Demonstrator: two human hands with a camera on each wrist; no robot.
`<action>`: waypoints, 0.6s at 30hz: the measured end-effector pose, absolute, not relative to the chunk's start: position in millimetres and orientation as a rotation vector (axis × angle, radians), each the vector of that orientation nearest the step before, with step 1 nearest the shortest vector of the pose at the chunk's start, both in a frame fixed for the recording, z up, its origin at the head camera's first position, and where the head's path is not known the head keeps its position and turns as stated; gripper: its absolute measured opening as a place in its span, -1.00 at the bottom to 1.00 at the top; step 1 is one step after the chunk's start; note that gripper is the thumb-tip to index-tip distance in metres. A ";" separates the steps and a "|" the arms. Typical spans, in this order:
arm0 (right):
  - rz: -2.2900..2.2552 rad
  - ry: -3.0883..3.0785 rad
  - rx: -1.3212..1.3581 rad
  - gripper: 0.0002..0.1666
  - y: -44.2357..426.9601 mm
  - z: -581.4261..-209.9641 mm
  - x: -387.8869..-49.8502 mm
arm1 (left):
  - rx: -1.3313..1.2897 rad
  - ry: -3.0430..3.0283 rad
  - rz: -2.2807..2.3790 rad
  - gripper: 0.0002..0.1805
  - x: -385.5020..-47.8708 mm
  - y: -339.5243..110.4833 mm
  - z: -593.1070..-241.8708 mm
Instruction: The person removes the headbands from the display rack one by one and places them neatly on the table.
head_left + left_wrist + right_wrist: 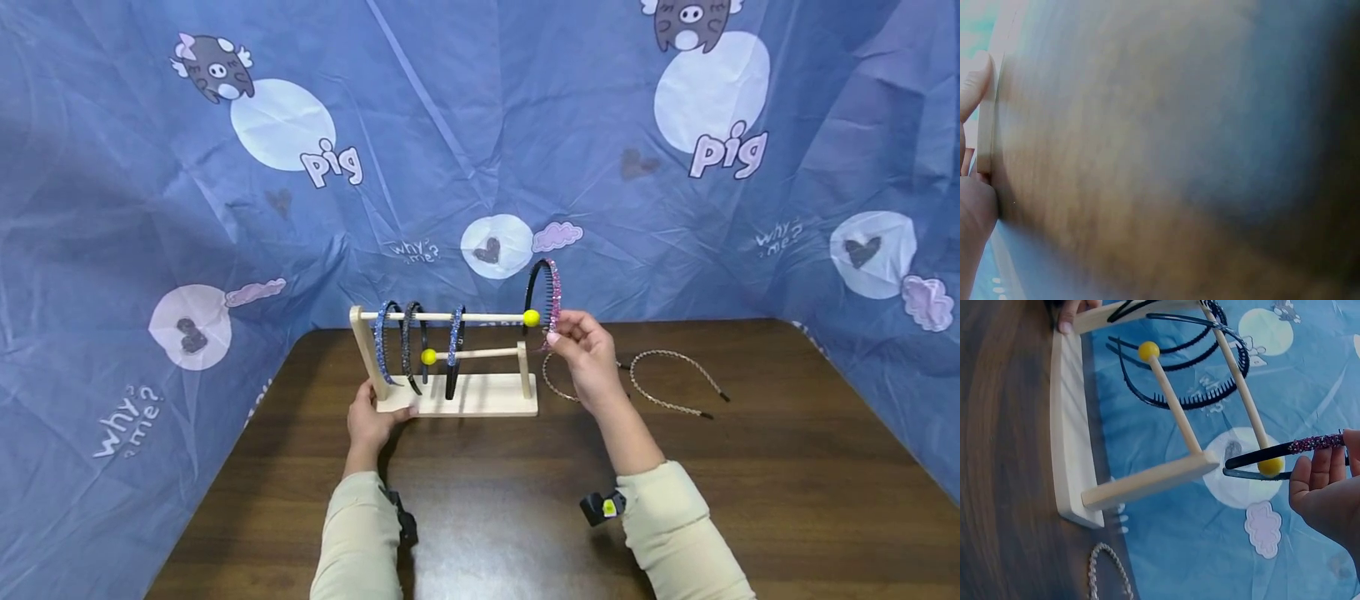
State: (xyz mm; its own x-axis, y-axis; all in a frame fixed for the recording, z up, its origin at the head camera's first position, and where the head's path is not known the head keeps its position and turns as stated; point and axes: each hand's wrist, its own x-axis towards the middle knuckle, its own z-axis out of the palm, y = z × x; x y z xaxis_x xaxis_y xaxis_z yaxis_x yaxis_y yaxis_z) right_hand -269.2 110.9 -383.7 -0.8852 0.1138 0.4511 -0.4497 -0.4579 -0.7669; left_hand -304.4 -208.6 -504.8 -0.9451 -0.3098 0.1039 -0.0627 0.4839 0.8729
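A wooden rack (pixel 480 406) with two yellow-tipped rods stands on the table. Two blue headbands (pixel 380 346) (pixel 454 337) and a dark one (pixel 407 343) hang on its upper rod. My left hand (pixel 371 423) grips the left end of the base, thumb on top; the left wrist view shows the hand (pixel 975 206) only in part. My right hand (pixel 588 354) pinches a pink headband (pixel 556 292) at the upper rod's yellow tip. In the right wrist view the pink headband (pixel 1316 444) stands around the ball (pixel 1270 466), its teeth side toward the rod.
Two braided headbands (pixel 667 407) (pixel 557 388) lie on the brown table (pixel 510 500) right of the rack, one partly behind my right hand. A blue printed cloth (pixel 420 167) hangs behind and at the sides.
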 end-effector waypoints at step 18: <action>2.566 -1.179 0.397 -0.63 191.0 -394.4 -273.1 | 0.349 -2.482 -1.445 -0.04 -302.4 -206.6 -504.3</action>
State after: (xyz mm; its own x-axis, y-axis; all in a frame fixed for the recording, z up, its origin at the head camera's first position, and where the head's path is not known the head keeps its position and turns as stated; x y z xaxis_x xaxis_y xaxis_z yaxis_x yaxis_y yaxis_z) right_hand -273.1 191.0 -394.4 -0.9204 0.1446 0.3633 -0.3698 -0.6238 -0.6885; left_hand -302.4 -206.6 -504.3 -0.9406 -0.3268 0.0926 -0.0808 0.4800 0.8735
